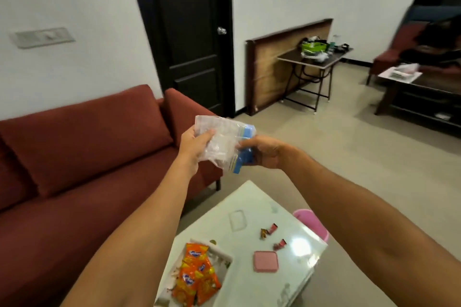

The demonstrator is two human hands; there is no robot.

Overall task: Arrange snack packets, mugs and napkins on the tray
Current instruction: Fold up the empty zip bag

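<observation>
Both my hands hold a clear plastic packet with a blue end (225, 142) up in the air above the table. My left hand (195, 146) grips its clear left side. My right hand (262, 153) pinches the blue end. Below, a white tray (222, 260) rests on the white table (249, 289) with several orange snack packets (197, 274) lying on it. I cannot tell what the clear packet contains.
A pink square lid or coaster (266, 261), small red wrappers (270, 229) and a pink container (311, 223) at the right edge share the table. A red sofa (82, 157) runs along the left. A folding table (314, 57) and dark low table (421, 92) stand farther back.
</observation>
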